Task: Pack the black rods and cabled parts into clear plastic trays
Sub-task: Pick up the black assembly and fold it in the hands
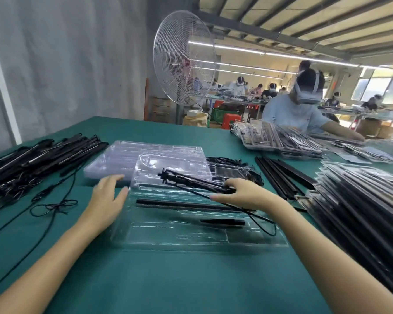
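Right hand holds cabled part above clear tray; left hand flat, fingers straight, against tray's left edge (one black rod lies in slot).

The right hand hides one end of the black cabled rod; the picture's edge cuts off the filled clear plastic trays.

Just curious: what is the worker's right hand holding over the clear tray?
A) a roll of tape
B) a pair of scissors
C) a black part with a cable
C: the right hand grips a black cabled part above the clear tray, with the cable trailing off.
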`<state>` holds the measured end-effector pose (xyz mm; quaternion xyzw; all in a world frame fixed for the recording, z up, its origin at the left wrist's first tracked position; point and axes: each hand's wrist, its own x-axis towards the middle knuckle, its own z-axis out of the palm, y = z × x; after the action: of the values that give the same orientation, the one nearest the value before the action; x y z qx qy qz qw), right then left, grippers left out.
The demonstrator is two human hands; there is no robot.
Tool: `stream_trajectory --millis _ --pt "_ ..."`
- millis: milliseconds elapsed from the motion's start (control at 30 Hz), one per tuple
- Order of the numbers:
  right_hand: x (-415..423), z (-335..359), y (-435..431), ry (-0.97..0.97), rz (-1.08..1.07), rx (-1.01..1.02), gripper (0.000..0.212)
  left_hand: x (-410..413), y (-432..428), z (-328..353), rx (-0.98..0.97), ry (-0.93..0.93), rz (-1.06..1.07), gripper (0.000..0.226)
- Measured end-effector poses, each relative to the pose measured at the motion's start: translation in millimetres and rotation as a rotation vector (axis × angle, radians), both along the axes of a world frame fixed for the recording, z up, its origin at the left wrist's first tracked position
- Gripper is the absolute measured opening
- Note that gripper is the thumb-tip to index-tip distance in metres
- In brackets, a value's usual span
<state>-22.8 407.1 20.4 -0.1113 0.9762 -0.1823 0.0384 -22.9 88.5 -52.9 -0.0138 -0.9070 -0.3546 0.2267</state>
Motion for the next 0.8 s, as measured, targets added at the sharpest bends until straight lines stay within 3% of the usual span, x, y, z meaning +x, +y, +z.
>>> stream_trajectory --millis 100,200,300,367,567,633,700,800 --pt "6 0 -10 0.032 0.025 -0.106 0.043 7 18 27 0.037 0.139 -0.125 0.04" --pt "6 3 -17 0.028 0.047 -0.183 0.057 5 41 45 0.099 0.007 -0.295 0.04" --pt "4 5 -14 0.054 0.05 -0.165 0.045 0 56 54 0.428 -0.154 -0.374 0.022" --pt "1 4 -6 0.038 0.042 -0.195 0.047 -4 56 56 0.637 -0.228 -0.448 0.025" --pt "6 3 18 0.023 0.06 -0.378 0.042 -2 56 45 0.913 -0.312 -0.597 0.029" --pt "8 0 19 0.113 0.048 -0.331 0.033 0 59 42 0.955 -0.307 -0.599 0.027" --pt "15 -3 16 0.356 0.02 -0.248 0.018 3 63 40 0.96 -0.265 -0.556 0.025" --pt "35 -6 4 0.579 0.08 -0.219 0.037 7 69 36 0.931 -0.181 -0.449 0.026"
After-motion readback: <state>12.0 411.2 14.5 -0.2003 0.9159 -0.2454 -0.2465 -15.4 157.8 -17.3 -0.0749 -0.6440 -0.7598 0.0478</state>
